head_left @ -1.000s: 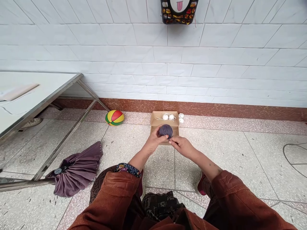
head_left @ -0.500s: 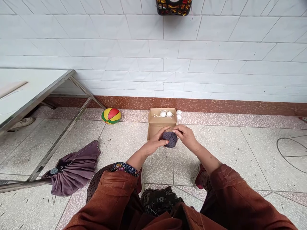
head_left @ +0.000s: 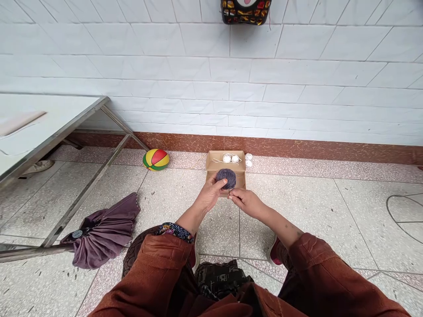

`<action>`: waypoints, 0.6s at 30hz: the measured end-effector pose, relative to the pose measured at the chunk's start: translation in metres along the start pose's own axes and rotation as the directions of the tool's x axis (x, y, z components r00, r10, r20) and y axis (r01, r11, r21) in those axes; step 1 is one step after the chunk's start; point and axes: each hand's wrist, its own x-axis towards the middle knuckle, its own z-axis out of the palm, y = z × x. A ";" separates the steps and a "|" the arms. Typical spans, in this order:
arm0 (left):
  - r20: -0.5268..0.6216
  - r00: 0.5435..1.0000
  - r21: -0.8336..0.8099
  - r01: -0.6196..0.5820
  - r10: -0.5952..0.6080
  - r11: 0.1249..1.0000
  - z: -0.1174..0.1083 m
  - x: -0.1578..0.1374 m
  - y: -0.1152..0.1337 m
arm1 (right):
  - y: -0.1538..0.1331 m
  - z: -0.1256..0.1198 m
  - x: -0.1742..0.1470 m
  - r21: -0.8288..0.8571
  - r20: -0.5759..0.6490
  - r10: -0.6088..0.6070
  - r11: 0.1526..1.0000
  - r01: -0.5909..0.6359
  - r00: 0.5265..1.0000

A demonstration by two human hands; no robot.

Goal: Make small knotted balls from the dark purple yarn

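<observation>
My left hand [head_left: 210, 193] is closed around a dark purple-grey ball of yarn [head_left: 226, 178], with its thumb across the near side. Just below the ball, my right hand [head_left: 245, 201] pinches a strand of the same yarn [head_left: 229, 191] between thumb and fingertips. Beyond and beneath both hands, an open cardboard box [head_left: 242, 181] rests on the floor, partly hidden by the ball. In its far part sit two small white balls of yarn [head_left: 230, 158] with loose ends trailing.
More small white balls [head_left: 249, 160] lie right of the box. A colourful ball [head_left: 156, 159] rests by the skirting. Left are a metal-framed table [head_left: 95, 105] and a folded purple umbrella [head_left: 102, 235]. A wire ring [head_left: 393, 215] is at far right, and a patterned bag [head_left: 245, 12] at the wall.
The yarn ball has been raised and turned in my left hand. My right hand has gone from the ball's upper right side down to below it. The view has shifted slightly.
</observation>
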 end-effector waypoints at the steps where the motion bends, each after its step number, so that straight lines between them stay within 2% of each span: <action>1: -0.026 0.999 0.064 -0.022 0.024 0.998 -0.001 0.001 0.000 | -0.004 -0.003 -0.001 0.013 0.017 -0.036 0.999 0.036 0.999; 4: -0.013 0.998 0.293 -0.055 0.062 0.955 -0.004 0.001 0.000 | -0.015 -0.017 -0.001 0.058 -0.029 -0.113 0.992 0.115 0.993; 6: 0.060 0.998 0.404 -0.030 0.006 0.914 -0.005 -0.002 0.000 | -0.016 -0.028 0.000 0.068 -0.131 -0.121 0.989 0.130 0.984; 9: 0.185 0.978 0.466 -0.003 -0.095 0.885 -0.004 -0.008 -0.001 | -0.011 -0.038 0.003 0.044 -0.269 -0.077 0.995 0.092 0.960; 12: 0.233 0.965 0.426 0.008 -0.119 0.905 -0.001 -0.012 -0.003 | 0.000 -0.039 0.006 0.032 -0.342 -0.001 0.999 0.012 0.940; 18: 0.292 0.944 0.078 0.138 -0.155 0.987 0.004 -0.014 -0.005 | 0.010 -0.027 0.010 0.106 -0.389 0.118 0.991 -0.083 0.913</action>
